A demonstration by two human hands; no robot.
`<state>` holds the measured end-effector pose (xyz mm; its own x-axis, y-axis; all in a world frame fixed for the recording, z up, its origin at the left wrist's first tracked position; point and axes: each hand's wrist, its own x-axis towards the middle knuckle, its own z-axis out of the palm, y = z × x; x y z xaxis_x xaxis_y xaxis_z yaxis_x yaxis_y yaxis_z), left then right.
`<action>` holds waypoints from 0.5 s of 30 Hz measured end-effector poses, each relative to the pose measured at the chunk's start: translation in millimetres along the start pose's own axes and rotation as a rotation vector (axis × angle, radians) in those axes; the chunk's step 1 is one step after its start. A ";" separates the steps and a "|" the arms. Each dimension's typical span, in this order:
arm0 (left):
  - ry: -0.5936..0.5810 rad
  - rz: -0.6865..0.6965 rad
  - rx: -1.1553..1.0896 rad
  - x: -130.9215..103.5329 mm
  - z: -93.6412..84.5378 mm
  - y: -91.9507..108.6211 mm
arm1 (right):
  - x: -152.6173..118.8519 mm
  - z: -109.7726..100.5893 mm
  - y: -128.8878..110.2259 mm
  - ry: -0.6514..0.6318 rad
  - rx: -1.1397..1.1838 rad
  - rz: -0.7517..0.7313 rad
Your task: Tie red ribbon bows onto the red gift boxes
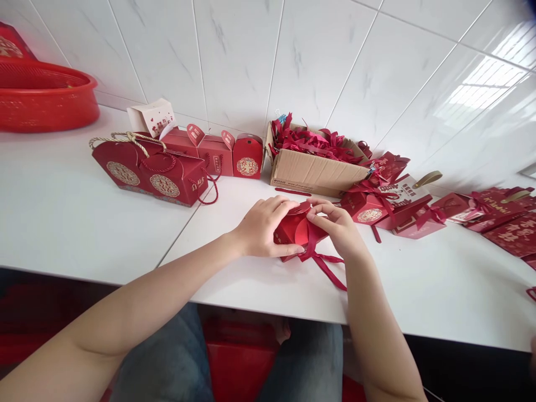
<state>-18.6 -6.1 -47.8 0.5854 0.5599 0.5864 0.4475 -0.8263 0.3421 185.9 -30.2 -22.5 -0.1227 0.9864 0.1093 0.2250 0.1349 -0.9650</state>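
Observation:
A small red gift box [295,230] stands on the white table between my hands, near the front edge. My left hand [268,228] is wrapped round its left side, with the thumb low on the front. On the right, the fingers of my right hand [335,223] pinch at the top flap, where the ribbon meets the box. A dark red ribbon [330,272] hangs from the front of the box and trails onto the table. Part of the box is hidden behind my fingers.
Behind the box sits a cardboard box [315,171] full of red ribbons. Red gift boxes with rope handles [154,173] stand at the left, and ribboned boxes [371,206] at the right. A red plastic basket [46,106] is at the far left. A tiled wall closes the back.

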 end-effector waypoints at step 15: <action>0.186 -0.225 -0.303 1.7 -2.4 7.3 | -7.0 12.0 -7.7 0.036 0.048 0.090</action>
<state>-15.9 -11.4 -42.5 0.3510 0.7308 0.5854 0.3151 -0.6809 0.6611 173.4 -39.3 -18.8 -0.0695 0.9971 0.0295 0.1866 0.0420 -0.9815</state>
